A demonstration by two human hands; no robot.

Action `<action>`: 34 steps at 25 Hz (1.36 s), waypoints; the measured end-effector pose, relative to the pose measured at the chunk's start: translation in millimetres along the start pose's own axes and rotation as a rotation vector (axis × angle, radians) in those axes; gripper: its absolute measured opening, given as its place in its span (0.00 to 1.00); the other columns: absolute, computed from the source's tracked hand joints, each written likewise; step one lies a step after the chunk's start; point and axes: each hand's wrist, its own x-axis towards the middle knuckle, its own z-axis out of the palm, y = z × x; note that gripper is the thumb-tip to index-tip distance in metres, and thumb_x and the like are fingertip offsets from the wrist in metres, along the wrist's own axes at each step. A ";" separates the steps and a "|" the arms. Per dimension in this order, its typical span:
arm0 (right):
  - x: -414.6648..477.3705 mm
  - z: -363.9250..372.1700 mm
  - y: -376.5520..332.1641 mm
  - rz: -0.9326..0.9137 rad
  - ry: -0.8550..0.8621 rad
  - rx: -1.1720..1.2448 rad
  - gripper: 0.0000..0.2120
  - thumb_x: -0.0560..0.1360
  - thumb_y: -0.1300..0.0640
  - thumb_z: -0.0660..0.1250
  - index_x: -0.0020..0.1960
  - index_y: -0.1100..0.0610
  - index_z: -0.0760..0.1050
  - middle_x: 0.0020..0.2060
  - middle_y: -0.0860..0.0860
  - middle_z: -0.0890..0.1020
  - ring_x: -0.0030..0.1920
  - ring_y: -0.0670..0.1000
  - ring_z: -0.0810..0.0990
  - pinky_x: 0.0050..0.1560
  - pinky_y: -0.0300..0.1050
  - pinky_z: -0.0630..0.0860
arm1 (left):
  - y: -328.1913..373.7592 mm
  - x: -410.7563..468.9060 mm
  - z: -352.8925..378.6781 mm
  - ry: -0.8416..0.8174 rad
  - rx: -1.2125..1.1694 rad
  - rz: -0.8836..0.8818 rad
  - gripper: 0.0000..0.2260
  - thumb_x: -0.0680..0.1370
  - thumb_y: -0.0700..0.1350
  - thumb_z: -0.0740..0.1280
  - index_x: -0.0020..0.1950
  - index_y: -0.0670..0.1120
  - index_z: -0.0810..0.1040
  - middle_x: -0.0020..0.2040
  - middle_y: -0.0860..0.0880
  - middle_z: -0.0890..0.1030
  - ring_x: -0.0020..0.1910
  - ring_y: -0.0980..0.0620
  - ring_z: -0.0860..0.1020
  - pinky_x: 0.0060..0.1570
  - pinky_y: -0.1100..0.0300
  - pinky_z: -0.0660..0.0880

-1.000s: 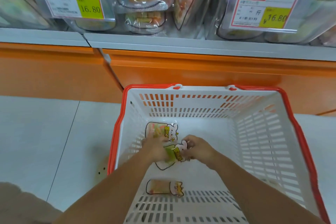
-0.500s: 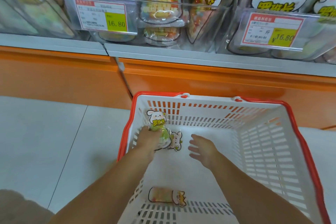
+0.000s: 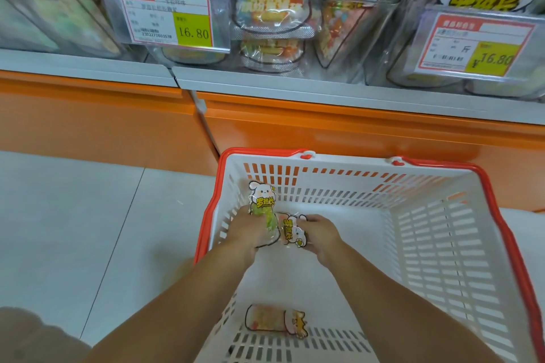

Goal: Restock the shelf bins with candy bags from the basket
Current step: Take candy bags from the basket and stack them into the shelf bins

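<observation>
The left arm (image 3: pixel 177 303) and right arm (image 3: pixel 398 309) reach from the bottom of the frame to the middle. The left hand (image 3: pixel 249 231) curls round a green candy bag (image 3: pixel 262 200). Just beside it, the right hand (image 3: pixel 323 234) grips a second candy bag (image 3: pixel 292 231).

bare left hand (image 3: pixel 247 231) and right hand (image 3: pixel 323 234), bare forearms (image 3: pixel 191 300); blurred beige garment (image 3: pixel 32 336) at lower left.

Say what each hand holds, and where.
The left hand grips a green candy bag by its lower body; the right hand holds a second bag along its side.
</observation>
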 end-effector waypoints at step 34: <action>-68.3 -48.7 42.7 0.204 -0.348 -1.041 0.24 0.78 0.43 0.63 0.63 0.61 0.71 0.38 0.52 0.79 0.32 0.50 0.74 0.40 0.43 0.73 | -9.8 -29.1 -16.9 -0.211 0.140 0.152 0.20 0.66 0.42 0.80 0.55 0.48 0.77 0.50 0.47 0.84 0.49 0.47 0.82 0.46 0.52 0.80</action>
